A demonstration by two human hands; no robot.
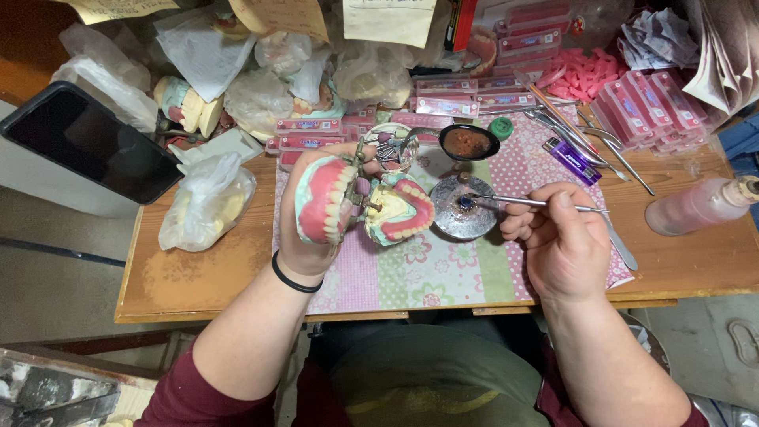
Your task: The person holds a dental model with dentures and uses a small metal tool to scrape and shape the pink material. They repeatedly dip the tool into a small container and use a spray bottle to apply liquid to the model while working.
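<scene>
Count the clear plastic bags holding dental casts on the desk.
4 that I can make out: one bag beside the tablet, and three at the back, left, middle and right. The back pile is cluttered, so more may be hidden.

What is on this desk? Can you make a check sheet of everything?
Surface: wooden desk with a flowery mat.
Job's things: hinged denture model, opened; thin metal tool, tip at a small round burner.
Clutter: pink tooth boxes, plastic bags, spoon, purple lighter, bottle, phone.
Grippers: left hand holds the model; right hand holds the tool.
Cables: nothing seen.
Surroundings: paper notes behind.
</scene>
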